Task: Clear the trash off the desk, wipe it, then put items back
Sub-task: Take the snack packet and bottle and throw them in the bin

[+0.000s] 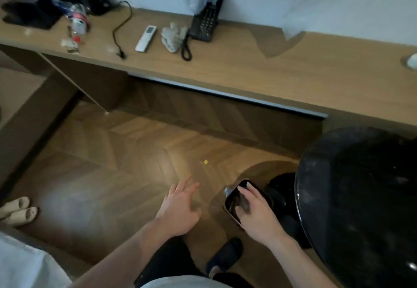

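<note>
A long wooden desk [282, 77] runs across the top of the view. On it lie a white remote [146, 38], a crumpled grey cloth [173, 36], a black corded phone [205, 23], a loose black cable [120, 28], a plastic bottle [79, 20] and scraps of trash [71, 43] at the left. My left hand [180, 208] hangs over the floor with fingers spread and holds nothing. My right hand [255, 213] grips a black smartphone [239, 199] low beside a round table, well short of the desk.
A black round table [361, 197] fills the right side, close to my right hand. Black items [29, 12] stand at the desk's far left. A clear plastic sheet [316, 5] hangs over the desk's back right. Slippers [18, 211] lie on the wooden floor at left.
</note>
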